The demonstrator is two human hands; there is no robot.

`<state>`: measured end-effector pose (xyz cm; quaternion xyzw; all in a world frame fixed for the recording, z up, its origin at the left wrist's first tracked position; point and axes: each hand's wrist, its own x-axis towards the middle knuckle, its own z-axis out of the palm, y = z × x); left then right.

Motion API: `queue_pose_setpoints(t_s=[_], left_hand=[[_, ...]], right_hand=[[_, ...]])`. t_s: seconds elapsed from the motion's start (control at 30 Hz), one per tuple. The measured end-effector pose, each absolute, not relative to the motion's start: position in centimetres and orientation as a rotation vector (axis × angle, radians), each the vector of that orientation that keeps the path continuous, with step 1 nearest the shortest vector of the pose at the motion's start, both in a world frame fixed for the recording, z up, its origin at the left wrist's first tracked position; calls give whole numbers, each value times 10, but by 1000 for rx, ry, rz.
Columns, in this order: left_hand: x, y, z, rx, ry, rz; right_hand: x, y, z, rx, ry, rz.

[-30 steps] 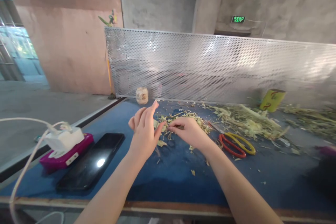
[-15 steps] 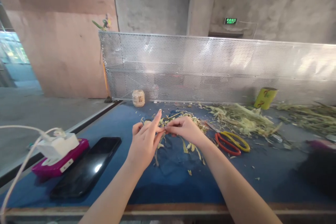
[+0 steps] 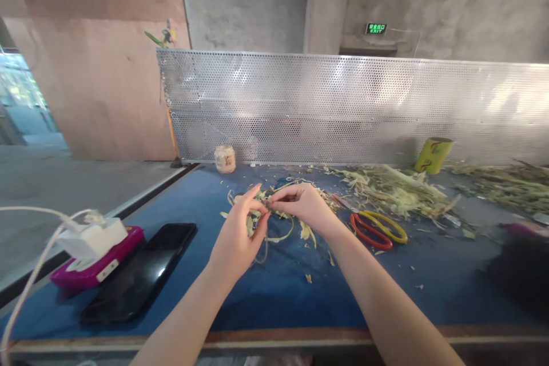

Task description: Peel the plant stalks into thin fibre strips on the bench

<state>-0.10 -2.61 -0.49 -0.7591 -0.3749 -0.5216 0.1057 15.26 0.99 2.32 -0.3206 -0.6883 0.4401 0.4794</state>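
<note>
At the middle of the blue table, my left hand [image 3: 240,231] and my right hand [image 3: 302,206] meet fingertip to fingertip. Both pinch a thin strand of dried plant fibre [image 3: 281,237], which loops down below the fingers. The exact bit between the fingertips is too small to make out. Behind and under the hands lies a loose heap of pale green and yellowish plant scraps [image 3: 306,231]. Scissors with one red and one yellow handle [image 3: 373,231] rest just right of my right wrist, their blades pointing toward the heap.
A black phone [image 3: 141,274] and a magenta power strip [image 3: 96,263] with a white charger and cable lie left. A ball of twine [image 3: 225,159] and a yellow-green can [image 3: 433,155] stand by the perforated metal screen [image 3: 291,108]. Dried fibre bundles [image 3: 394,191] spread at right.
My left fingers have curled in toward the thumb, with the index finger lowered. The strand now shows as a loop below my hands. The view has shifted slightly.
</note>
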Motion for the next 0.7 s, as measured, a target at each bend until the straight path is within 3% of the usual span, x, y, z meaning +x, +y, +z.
queue_pose_setpoints(t_s=[0.3, 0.57, 0.7], left_hand=[[-1, -30, -5, -2376, -1314, -1707], [0, -29, -4, -2459, -1434, -1816], [-1, -28, -2, -2416, -1559, -2037]], right_hand=[[155, 8, 26, -710, -1740, 1160], [154, 5, 29, -731, -1779, 1046], [151, 4, 29, -747, -1791, 965]])
